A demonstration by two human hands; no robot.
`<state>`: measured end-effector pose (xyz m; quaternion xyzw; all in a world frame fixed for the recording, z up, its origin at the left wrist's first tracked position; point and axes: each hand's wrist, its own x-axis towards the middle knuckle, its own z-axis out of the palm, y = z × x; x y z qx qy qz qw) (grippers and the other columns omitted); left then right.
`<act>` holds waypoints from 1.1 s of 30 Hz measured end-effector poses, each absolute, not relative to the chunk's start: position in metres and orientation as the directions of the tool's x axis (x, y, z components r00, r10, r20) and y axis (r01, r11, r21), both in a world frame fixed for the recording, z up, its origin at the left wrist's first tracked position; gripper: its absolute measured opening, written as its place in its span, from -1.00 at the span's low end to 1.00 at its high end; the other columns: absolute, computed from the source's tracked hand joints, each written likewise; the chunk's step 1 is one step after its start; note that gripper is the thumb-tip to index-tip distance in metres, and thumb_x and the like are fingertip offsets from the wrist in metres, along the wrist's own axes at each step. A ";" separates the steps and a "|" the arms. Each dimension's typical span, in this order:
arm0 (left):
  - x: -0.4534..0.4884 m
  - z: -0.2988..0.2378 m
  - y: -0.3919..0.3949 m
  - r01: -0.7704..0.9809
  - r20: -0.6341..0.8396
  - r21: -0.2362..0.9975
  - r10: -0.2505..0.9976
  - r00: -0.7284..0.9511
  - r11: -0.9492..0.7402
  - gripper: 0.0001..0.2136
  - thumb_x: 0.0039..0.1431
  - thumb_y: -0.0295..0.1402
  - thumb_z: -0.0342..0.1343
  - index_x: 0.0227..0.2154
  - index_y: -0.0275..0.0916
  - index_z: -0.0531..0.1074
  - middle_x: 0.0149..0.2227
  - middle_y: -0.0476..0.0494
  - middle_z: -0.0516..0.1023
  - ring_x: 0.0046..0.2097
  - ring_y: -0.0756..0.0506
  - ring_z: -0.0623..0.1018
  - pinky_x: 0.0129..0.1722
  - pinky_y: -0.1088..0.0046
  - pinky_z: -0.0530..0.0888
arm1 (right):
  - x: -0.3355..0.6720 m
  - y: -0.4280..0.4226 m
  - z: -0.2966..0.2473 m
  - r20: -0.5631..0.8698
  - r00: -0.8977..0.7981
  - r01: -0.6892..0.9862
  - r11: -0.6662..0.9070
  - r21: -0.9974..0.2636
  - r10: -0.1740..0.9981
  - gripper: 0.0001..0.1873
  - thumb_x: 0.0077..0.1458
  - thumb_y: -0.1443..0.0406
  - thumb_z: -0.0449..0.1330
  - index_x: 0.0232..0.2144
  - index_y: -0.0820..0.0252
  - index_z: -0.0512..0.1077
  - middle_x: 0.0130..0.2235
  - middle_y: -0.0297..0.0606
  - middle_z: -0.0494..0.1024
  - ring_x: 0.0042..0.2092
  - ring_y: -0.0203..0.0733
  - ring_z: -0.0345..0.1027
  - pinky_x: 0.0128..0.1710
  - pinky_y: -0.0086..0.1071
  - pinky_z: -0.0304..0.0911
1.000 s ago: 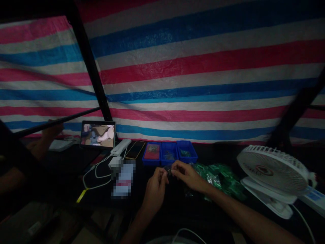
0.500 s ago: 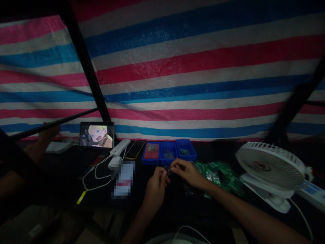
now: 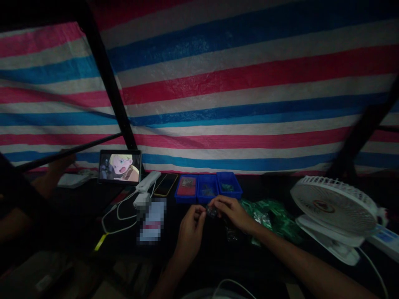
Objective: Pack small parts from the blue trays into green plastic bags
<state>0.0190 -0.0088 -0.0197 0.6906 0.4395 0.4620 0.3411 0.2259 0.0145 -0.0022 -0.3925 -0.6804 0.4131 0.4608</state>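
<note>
Between my two hands, above the dark table, is a small shiny dark packet (image 3: 211, 211), too dim to make out in detail. My left hand (image 3: 192, 226) is closed, its thumb and forefinger pinched at the packet's left edge. My right hand (image 3: 229, 212) pinches the packet from the right. Just beyond them stand three small blue trays: the left tray (image 3: 186, 198) has a red bottom with small metal pieces, the middle tray (image 3: 207, 198) holds small pieces, and the right tray (image 3: 233, 192) holds greenish ones. Shiny green packets (image 3: 274, 218) lie heaped beside my right forearm.
A white fan (image 3: 333, 207) stands at right. To the left are a phone (image 3: 166, 185), a white power strip (image 3: 149, 181) with cables, and a tablet (image 3: 119, 167) playing a cartoon. Another person's arm (image 3: 46, 182) shows at far left. A striped sheet (image 3: 237, 91) hangs behind.
The packet between my fingers has turned and shows more of its shiny surface. My right fingers have shifted slightly on it. The view has moved a little.
</note>
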 end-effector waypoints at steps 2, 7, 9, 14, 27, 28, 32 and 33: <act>0.019 -0.019 -0.009 0.281 0.346 0.879 0.920 0.182 -0.386 -0.82 0.42 -0.22 0.04 -0.15 -0.17 0.48 -0.21 -0.11 0.62 -0.22 -0.11 0.59 -0.21 0.40 0.44 | 0.226 0.014 -0.003 0.294 -0.270 0.149 0.342 -0.928 0.917 -0.59 0.31 -0.03 0.22 -0.23 0.18 0.62 -0.31 -0.27 0.57 -0.37 -0.23 0.34 -0.34 -0.38 0.22; 0.020 -0.018 -0.010 0.272 0.334 0.890 0.929 0.157 -0.366 -0.82 0.38 -0.23 0.08 -0.08 -0.19 0.45 -0.19 -0.13 0.61 -0.23 -0.11 0.60 -0.24 0.40 0.46 | 0.225 0.017 -0.010 0.293 -0.283 0.116 0.336 -0.935 0.913 -0.65 0.20 0.02 0.37 -0.16 0.16 0.57 -0.32 -0.32 0.54 -0.30 -0.20 0.37 -0.28 -0.37 0.22; 0.021 -0.018 -0.009 0.257 0.330 0.897 0.932 0.150 -0.359 -0.80 0.37 -0.23 0.10 -0.05 -0.20 0.44 -0.19 -0.13 0.61 -0.23 -0.10 0.61 -0.24 0.41 0.47 | 0.224 0.018 -0.012 0.278 -0.292 0.080 0.313 -0.946 0.915 -0.60 0.18 0.04 0.39 -0.05 0.13 0.54 -0.32 -0.34 0.53 -0.29 -0.20 0.39 -0.26 -0.37 0.24; 0.022 -0.019 -0.009 0.261 0.314 0.898 0.932 0.178 -0.353 -0.78 0.35 -0.22 0.13 -0.06 -0.21 0.49 -0.26 -0.11 0.63 -0.25 -0.10 0.61 -0.25 0.43 0.46 | 0.226 0.020 -0.017 0.260 -0.312 0.058 0.291 -0.955 0.914 -0.61 0.18 0.05 0.39 -0.06 0.15 0.55 -0.27 -0.30 0.56 -0.23 -0.17 0.43 -0.19 -0.33 0.27; 0.019 -0.018 -0.010 0.165 0.342 0.919 0.932 0.118 -0.359 -0.76 0.38 -0.18 0.13 -0.13 -0.22 0.59 -0.35 -0.11 0.68 -0.27 -0.12 0.67 -0.23 0.42 0.53 | 0.226 0.014 -0.006 0.267 -0.300 0.184 0.330 -0.926 0.916 -0.66 0.28 0.01 0.28 -0.18 0.15 0.60 -0.46 -0.36 0.49 -0.43 -0.24 0.27 -0.40 -0.38 0.12; 0.019 -0.018 -0.010 0.160 0.348 0.918 0.930 0.117 -0.363 -0.77 0.37 -0.19 0.14 -0.12 -0.21 0.59 -0.30 -0.14 0.70 -0.23 -0.13 0.68 -0.20 0.41 0.54 | 0.226 0.013 -0.005 0.268 -0.306 0.163 0.328 -0.931 0.914 -0.65 0.29 0.00 0.26 -0.17 0.15 0.60 -0.39 -0.32 0.56 -0.40 -0.22 0.32 -0.37 -0.38 0.16; 0.018 -0.015 -0.010 0.185 0.416 0.883 0.902 0.119 -0.432 -0.78 0.39 -0.22 0.12 -0.18 -0.18 0.64 -0.14 -0.16 0.71 -0.11 -0.15 0.68 -0.09 0.37 0.55 | 0.225 0.012 -0.002 0.301 -0.273 0.162 0.352 -0.922 0.914 -0.62 0.30 -0.02 0.24 -0.23 0.16 0.61 -0.29 -0.27 0.60 -0.33 -0.20 0.37 -0.28 -0.35 0.23; 0.018 -0.015 -0.010 0.187 0.432 0.874 0.893 0.125 -0.449 -0.78 0.39 -0.23 0.11 -0.19 -0.17 0.64 -0.13 -0.16 0.70 -0.09 -0.15 0.67 -0.08 0.37 0.55 | 0.225 0.012 -0.003 0.302 -0.265 0.164 0.351 -0.922 0.916 -0.62 0.29 -0.02 0.26 -0.24 0.16 0.61 -0.30 -0.28 0.59 -0.32 -0.19 0.37 -0.27 -0.35 0.23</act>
